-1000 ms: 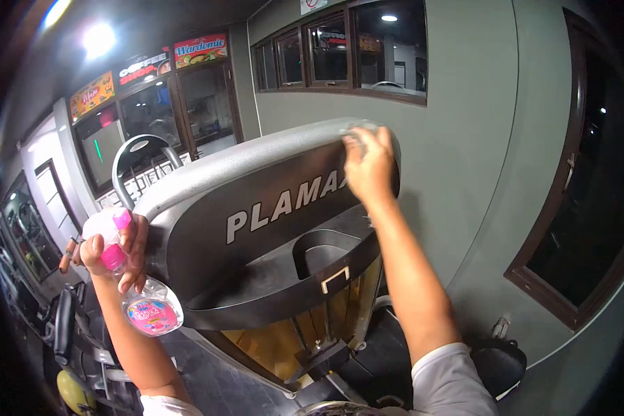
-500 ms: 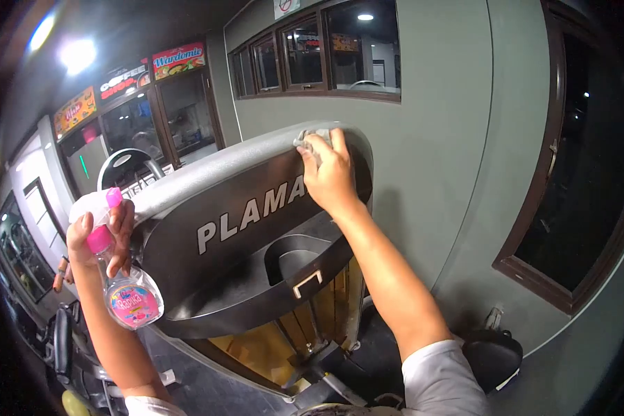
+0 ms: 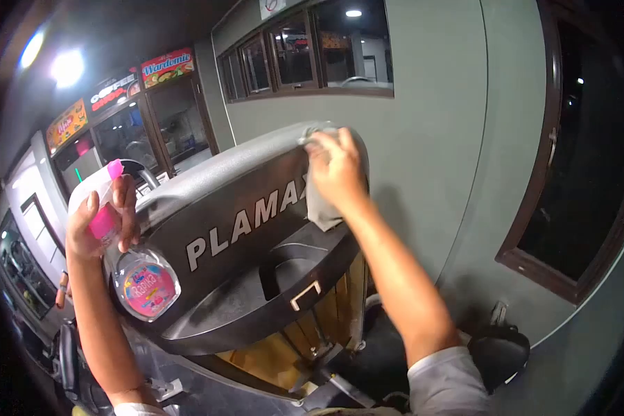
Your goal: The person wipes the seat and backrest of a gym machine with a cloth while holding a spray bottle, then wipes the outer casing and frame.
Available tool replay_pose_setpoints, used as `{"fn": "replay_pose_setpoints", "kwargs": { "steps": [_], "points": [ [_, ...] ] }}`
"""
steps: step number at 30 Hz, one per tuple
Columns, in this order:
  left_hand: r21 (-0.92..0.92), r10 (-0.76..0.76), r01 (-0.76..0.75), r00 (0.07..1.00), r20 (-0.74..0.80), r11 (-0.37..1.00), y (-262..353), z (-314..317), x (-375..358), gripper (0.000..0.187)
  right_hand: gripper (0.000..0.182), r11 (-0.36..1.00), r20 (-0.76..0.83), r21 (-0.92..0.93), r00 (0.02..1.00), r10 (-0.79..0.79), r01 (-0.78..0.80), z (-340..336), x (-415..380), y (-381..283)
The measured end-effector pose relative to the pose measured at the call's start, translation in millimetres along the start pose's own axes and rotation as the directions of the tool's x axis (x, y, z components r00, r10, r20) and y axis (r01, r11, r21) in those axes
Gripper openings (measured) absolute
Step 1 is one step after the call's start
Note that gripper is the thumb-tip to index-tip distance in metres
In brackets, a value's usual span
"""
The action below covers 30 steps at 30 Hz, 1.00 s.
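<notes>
My left hand (image 3: 104, 222) is closed round the neck of a clear spray bottle (image 3: 145, 284) with a pink collar, a pink nozzle tip and a pink label. The bottle is held in front of the left end of a gym machine's dark panel (image 3: 256, 201) lettered PLAMAX. At the panel's upper right, my right hand (image 3: 336, 163) grips a grey cloth (image 3: 322, 208) against the rounded silver top edge (image 3: 222, 163). Part of the cloth hangs down below the hand, over the end of the lettering. The right fingers are slightly blurred.
Below the panel is a black tray (image 3: 215, 308) with a raised holder and a pale handle-shaped bracket (image 3: 305, 295). A grey wall (image 3: 437, 152) stands close on the right, with a dark-framed window (image 3: 568, 180). A black padded seat (image 3: 499, 353) sits at lower right.
The cloth now hangs down beneath my right hand, where before it was bunched at the fingers. The spray bottle has shifted slightly right and turned more upright. The whole view has shifted a little.
</notes>
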<state>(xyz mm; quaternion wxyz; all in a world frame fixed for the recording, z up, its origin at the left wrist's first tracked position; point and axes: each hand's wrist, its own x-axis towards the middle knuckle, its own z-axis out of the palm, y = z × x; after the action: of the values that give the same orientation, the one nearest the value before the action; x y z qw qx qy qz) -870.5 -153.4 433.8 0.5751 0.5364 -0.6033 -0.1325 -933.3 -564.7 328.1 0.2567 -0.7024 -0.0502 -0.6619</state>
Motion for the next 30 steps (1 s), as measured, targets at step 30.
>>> {"fn": "replay_pose_setpoints", "kwargs": {
  "steps": [30],
  "points": [
    [0.247, 0.05, 0.006, 0.974, -0.219, 0.969, 5, 30, -6, 0.055, 0.032, 0.913, -0.162, -0.075, 0.909, 0.385, -0.4, -20, -4, 89]
  ]
}}
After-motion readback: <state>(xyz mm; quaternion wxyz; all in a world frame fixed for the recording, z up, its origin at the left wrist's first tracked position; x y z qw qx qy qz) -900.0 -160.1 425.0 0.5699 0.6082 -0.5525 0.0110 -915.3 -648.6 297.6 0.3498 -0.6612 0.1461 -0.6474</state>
